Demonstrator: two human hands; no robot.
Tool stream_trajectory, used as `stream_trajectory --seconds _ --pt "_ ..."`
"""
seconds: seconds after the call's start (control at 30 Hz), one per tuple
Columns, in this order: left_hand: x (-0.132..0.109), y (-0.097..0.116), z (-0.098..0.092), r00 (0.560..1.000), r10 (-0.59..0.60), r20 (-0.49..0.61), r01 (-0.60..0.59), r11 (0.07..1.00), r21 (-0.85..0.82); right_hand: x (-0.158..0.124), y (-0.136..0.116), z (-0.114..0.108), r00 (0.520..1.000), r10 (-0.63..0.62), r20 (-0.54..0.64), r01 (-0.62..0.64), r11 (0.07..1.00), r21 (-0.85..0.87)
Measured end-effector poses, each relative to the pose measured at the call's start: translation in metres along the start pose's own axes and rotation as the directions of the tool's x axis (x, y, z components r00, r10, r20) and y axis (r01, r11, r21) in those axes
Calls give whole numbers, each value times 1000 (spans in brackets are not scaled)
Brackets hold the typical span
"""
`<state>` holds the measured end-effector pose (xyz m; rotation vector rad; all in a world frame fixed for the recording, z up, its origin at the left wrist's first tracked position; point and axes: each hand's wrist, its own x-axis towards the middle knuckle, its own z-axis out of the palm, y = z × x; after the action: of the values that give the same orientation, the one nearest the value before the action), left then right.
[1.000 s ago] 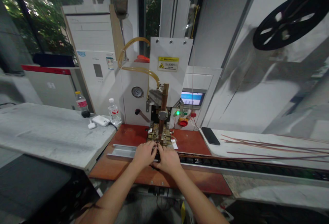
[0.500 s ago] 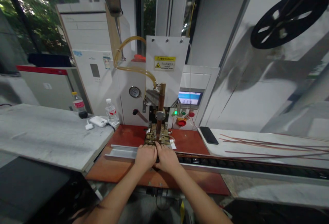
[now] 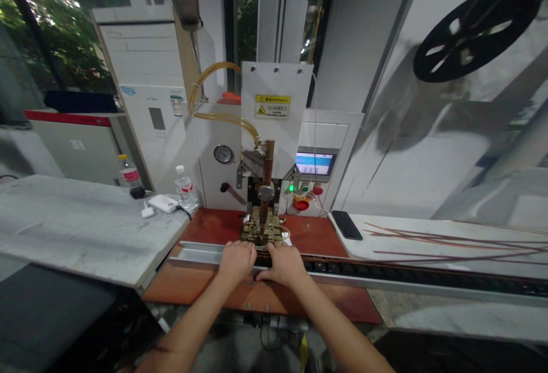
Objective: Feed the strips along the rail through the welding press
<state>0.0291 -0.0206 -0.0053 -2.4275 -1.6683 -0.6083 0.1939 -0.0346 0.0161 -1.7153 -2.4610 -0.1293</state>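
Looking partway, I'd guess: long silver metal channel (image 3: 199, 254) before the brassy metal fixture (image 3: 252, 227), black pieces (image 3: 385, 275) along its right. Left hand (image 3: 238, 259) curled, right hand (image 3: 285, 263) thumb-splayed; can't tell grips or what's left.

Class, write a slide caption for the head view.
Left hand and right hand on a long silver metal channel, before the upright copper-coloured rod of a boxy white machine.
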Motion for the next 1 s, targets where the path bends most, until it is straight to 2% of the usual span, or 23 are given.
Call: stream_trajectory --seconds 0.3,0.87,1.0 --pt "-2 -4 -3 1000 -2 -7 2 1000 25 -4 -6 6 995 -19 -95 22 1000 21" --pt "-2 -3 -6 1000 -18 -12 18 1000 13 -5 -6 11 990 -15 -139 28 995 91" --pt "-1 -4 -6 1000 -15 -11 15 1000 16 -4 0 8 991 -63 -121 80 987 143"
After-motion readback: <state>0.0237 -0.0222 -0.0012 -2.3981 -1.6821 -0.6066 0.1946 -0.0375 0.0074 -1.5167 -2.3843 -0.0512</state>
